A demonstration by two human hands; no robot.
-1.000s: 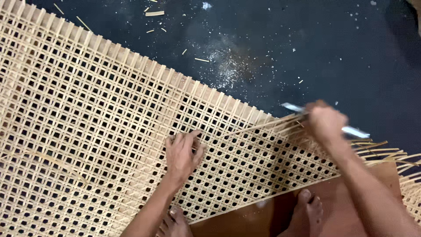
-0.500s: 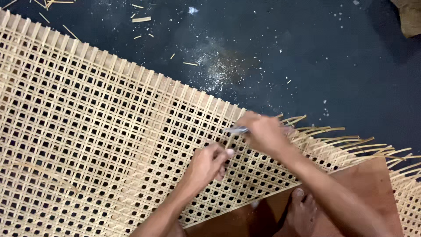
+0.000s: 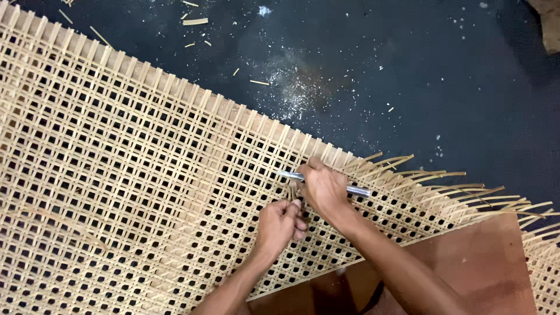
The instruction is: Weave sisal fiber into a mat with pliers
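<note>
Tan open-lattice cane webbing (image 3: 146,175) (dark floor (image 3: 437,87))

The woven cane sheet (image 3: 134,175) is cut off by the left and bottom edges. The right hand (image 3: 324,188) covers the middle of the metal tool (image 3: 356,190). The strand pinched by the left hand (image 3: 280,224) cannot be resolved.

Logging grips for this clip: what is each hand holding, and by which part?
Right hand grips a thin metal rod around its middle. Left hand pinches a cane strand of the woven mat.
</note>
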